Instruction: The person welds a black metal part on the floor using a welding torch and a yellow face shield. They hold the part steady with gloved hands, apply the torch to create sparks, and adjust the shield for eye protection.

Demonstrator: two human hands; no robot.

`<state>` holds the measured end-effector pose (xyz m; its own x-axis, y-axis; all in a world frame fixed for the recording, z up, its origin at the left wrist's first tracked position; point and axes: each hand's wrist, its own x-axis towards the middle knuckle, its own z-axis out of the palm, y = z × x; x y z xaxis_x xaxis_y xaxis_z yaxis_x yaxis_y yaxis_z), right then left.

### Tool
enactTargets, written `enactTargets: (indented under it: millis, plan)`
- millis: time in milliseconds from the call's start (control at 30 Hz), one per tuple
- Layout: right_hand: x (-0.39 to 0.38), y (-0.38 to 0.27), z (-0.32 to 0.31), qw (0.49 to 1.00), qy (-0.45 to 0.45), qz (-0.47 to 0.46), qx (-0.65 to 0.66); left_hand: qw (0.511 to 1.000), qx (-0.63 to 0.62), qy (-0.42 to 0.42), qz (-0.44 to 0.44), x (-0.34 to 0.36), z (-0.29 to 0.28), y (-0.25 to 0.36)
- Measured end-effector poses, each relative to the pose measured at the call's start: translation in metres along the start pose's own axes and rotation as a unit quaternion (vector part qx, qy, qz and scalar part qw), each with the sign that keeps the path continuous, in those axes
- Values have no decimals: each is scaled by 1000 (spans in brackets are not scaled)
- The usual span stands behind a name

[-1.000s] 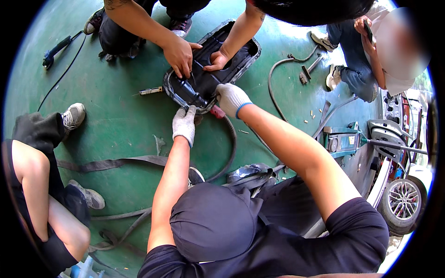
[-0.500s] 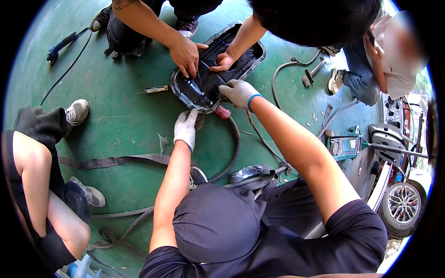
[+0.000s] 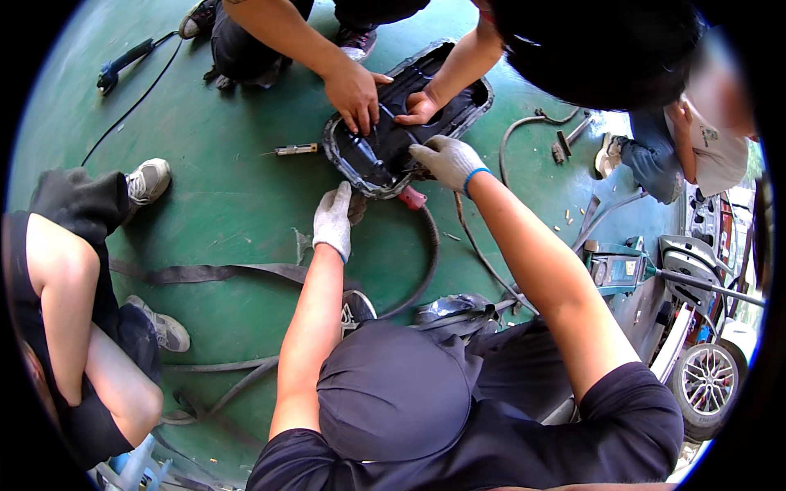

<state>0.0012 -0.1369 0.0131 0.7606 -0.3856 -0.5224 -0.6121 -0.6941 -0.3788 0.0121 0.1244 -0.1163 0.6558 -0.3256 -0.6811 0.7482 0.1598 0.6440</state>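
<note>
Green painted floor [image 3: 229, 196]; black dented metal pan [image 3: 401, 131]; gloved right hand [image 3: 446, 159] flat open on rim, left hand [image 3: 333, 219] open.

Green painted floor [image 3: 221, 204], scuffed, w/ bright daylight. Hoses [image 3: 426, 262] & a flat strap [image 3: 205, 272] lie across it. Car wheel [image 3: 704, 380] at right edge.

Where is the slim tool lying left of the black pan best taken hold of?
Probably the slim tool at its middle, from above, pinching across its narrow width: it lies flat on the floor, apart from the pan, long axis left-right.
</note>
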Motion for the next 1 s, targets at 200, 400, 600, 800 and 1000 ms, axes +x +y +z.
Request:
enactTargets:
  millis: [200, 400, 600, 800, 1000]
  plan:
    - [-50, 0, 10, 941, 297, -119, 111, 972, 79, 209, 68, 62, -18, 56]
    - [-102, -14, 70, 910, 188, -297, 219, 936, 160, 302, -85, 170, -70, 89]
    - [-113, 30, 107, 991, 119, -68, -11, 943, -12, 333, 7, 120, -43, 71]
    - [-91, 52, 125, 995, 84, -57, 21, 915, -226, 318, 103, 38, -64, 50]
    - [-109, 28, 70, 988, -126, -21, 82, 909, -256, 329, -11, -6, -89, 44]
